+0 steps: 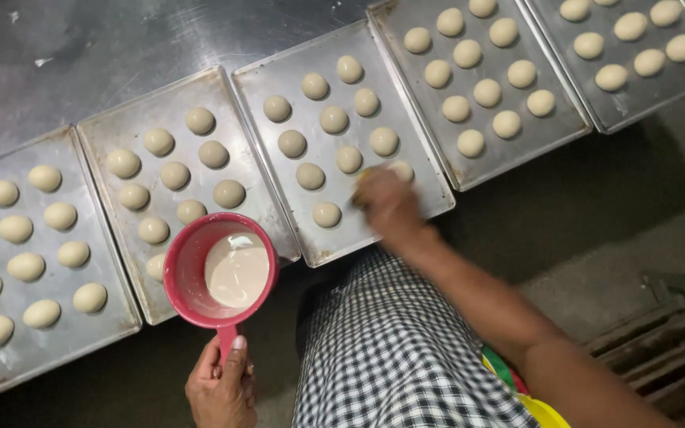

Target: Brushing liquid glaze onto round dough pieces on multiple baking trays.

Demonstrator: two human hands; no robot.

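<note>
Five metal baking trays sat side by side on a steel table (81,47), each carrying rows of pale dough balls. The leftmost tray (41,349) and the second tray (112,131) were full. The left hand (220,384) gripped the handle of a red cup (188,261), fingers clenched around it; the cup hung over the second tray's near edge and held a pale, creamy liquid (237,269). The right hand (390,204), motion-blurred, was over the near right corner of the third tray (430,208), touching a dough ball (399,170); something small showed at its fingertips, but whether it gripped that could not be told. The fourth tray (517,150) and fifth tray (636,111) lay farther right.
</note>
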